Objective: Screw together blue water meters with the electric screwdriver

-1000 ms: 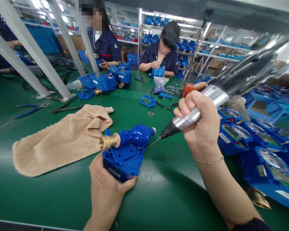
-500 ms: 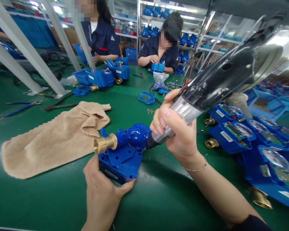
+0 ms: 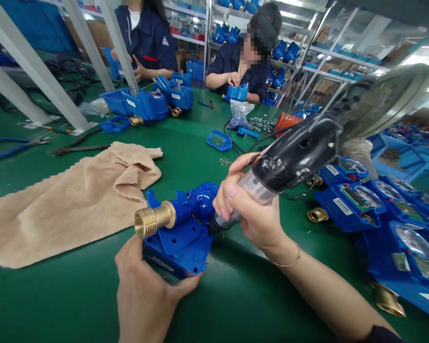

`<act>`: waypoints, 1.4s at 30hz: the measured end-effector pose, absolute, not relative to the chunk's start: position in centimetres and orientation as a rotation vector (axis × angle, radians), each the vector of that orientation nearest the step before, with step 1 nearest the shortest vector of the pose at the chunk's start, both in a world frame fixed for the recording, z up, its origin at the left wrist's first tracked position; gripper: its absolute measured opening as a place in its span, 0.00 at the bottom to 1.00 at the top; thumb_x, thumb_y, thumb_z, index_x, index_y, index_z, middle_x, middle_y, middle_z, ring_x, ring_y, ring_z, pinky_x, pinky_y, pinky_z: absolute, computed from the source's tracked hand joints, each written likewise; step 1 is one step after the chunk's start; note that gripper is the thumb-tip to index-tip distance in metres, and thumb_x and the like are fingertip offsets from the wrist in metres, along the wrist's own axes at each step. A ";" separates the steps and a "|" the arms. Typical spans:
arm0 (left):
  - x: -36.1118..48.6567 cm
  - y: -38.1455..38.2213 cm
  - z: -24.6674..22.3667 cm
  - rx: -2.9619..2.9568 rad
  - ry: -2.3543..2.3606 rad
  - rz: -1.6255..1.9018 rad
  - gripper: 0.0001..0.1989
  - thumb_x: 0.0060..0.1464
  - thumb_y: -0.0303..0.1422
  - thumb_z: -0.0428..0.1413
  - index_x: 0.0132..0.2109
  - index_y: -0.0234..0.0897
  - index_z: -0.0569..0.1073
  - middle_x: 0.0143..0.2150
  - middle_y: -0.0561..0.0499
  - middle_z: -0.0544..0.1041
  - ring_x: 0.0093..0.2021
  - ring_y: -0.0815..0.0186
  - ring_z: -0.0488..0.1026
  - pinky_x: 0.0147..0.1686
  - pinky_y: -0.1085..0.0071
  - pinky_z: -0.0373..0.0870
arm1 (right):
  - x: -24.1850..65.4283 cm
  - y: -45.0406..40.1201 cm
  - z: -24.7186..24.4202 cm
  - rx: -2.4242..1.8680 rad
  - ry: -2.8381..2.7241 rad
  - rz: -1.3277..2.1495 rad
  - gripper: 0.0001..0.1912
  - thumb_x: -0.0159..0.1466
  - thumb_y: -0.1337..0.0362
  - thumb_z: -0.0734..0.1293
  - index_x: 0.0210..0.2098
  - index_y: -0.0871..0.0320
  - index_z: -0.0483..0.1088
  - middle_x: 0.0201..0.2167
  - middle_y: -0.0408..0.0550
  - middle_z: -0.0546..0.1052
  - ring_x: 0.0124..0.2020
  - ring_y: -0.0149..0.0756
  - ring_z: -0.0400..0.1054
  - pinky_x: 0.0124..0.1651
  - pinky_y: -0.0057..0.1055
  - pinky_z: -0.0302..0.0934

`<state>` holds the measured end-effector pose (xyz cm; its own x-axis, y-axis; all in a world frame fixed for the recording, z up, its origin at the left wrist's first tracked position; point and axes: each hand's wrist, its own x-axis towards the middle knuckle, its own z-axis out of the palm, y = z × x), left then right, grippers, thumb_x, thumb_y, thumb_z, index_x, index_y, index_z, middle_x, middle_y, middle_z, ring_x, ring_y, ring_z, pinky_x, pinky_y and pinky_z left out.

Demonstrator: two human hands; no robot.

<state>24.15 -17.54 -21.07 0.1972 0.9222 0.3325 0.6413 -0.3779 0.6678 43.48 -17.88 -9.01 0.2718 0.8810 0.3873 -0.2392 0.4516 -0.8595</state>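
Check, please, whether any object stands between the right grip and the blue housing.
Only the screwdriver, held in the right grip: its nose is at the edge of the blue housing. Nothing else visible.

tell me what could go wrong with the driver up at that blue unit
The driver in the right hand might slip off the blue unit toward the left hand. The unit could also twist, as only that hand grips it. The loose screws on the green table might scatter if knocked.
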 end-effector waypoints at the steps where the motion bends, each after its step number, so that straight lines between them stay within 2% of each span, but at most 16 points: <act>1: 24.3 -17.7 -20.8 2.082 1.508 0.970 0.48 0.28 0.53 0.69 0.55 0.36 0.64 0.49 0.38 0.70 0.49 0.39 0.68 0.40 0.46 0.73 | 43.3 -18.0 -9.1 -0.759 -1.032 0.864 0.12 0.62 0.68 0.70 0.40 0.53 0.63 0.19 0.32 0.67 0.16 0.25 0.59 0.22 0.25 0.59; 7: 24.9 -18.6 -19.3 2.002 1.620 0.900 0.52 0.29 0.48 0.70 0.61 0.41 0.58 0.53 0.40 0.67 0.52 0.40 0.67 0.42 0.45 0.72 | 43.3 -17.9 -9.4 -0.706 -1.046 0.897 0.11 0.63 0.73 0.65 0.41 0.52 0.62 0.20 0.33 0.66 0.16 0.24 0.59 0.22 0.25 0.60; 13: 25.3 -18.4 -18.5 2.019 1.614 0.894 0.45 0.31 0.41 0.69 0.57 0.39 0.60 0.51 0.40 0.67 0.51 0.43 0.67 0.41 0.50 0.70 | 43.4 -17.5 -9.2 -0.710 -1.014 0.930 0.10 0.62 0.74 0.66 0.36 0.54 0.62 0.21 0.33 0.66 0.16 0.23 0.59 0.21 0.23 0.56; 16: 25.4 -18.3 -18.2 2.012 1.615 0.889 0.42 0.33 0.41 0.68 0.55 0.38 0.62 0.49 0.41 0.67 0.50 0.43 0.67 0.40 0.50 0.70 | 43.2 -17.5 -9.3 -0.685 -1.031 0.946 0.10 0.62 0.74 0.67 0.37 0.55 0.62 0.21 0.33 0.66 0.16 0.23 0.59 0.21 0.24 0.57; 20: 25.3 -18.3 -18.2 2.015 1.609 0.888 0.44 0.31 0.42 0.70 0.55 0.37 0.62 0.48 0.40 0.68 0.50 0.41 0.67 0.41 0.49 0.70 | 43.5 -17.4 -9.3 -0.644 -1.060 0.968 0.10 0.62 0.74 0.68 0.37 0.55 0.62 0.20 0.33 0.65 0.16 0.23 0.59 0.21 0.24 0.58; 26: 25.1 -18.3 -18.4 1.998 1.626 0.853 0.46 0.31 0.46 0.69 0.57 0.36 0.61 0.50 0.39 0.67 0.52 0.38 0.67 0.40 0.47 0.72 | 44.4 -17.1 -8.9 -0.650 -1.072 1.020 0.13 0.62 0.73 0.67 0.43 0.56 0.62 0.19 0.32 0.66 0.16 0.25 0.59 0.21 0.26 0.57; 29: 25.2 -18.2 -18.4 1.985 1.632 0.849 0.46 0.31 0.46 0.69 0.57 0.35 0.62 0.50 0.38 0.68 0.52 0.36 0.67 0.40 0.45 0.73 | 44.2 -17.0 -9.1 -0.638 -0.988 0.992 0.12 0.60 0.72 0.68 0.39 0.55 0.62 0.18 0.32 0.65 0.14 0.23 0.57 0.20 0.24 0.56; 33: 25.2 -18.2 -18.5 1.987 1.609 0.880 0.47 0.31 0.46 0.70 0.58 0.35 0.62 0.50 0.37 0.67 0.52 0.36 0.66 0.43 0.42 0.73 | 43.9 -17.2 -9.6 -0.635 -0.967 0.974 0.11 0.61 0.73 0.67 0.36 0.55 0.60 0.19 0.32 0.65 0.15 0.22 0.57 0.20 0.23 0.55; 38: 25.1 -18.4 -18.9 1.997 1.582 0.911 0.45 0.35 0.45 0.68 0.59 0.40 0.59 0.51 0.39 0.66 0.52 0.38 0.65 0.44 0.41 0.73 | 43.7 -17.9 -9.6 -0.610 -1.039 0.938 0.11 0.61 0.74 0.67 0.37 0.54 0.61 0.20 0.32 0.65 0.15 0.23 0.58 0.21 0.24 0.57; 42: 24.9 -18.4 -19.3 2.013 1.583 0.917 0.48 0.35 0.47 0.67 0.61 0.41 0.57 0.51 0.39 0.65 0.53 0.37 0.65 0.44 0.40 0.73 | 43.5 -18.0 -9.4 -0.656 -1.053 0.956 0.14 0.60 0.72 0.69 0.40 0.53 0.62 0.18 0.32 0.65 0.14 0.25 0.57 0.19 0.26 0.57</act>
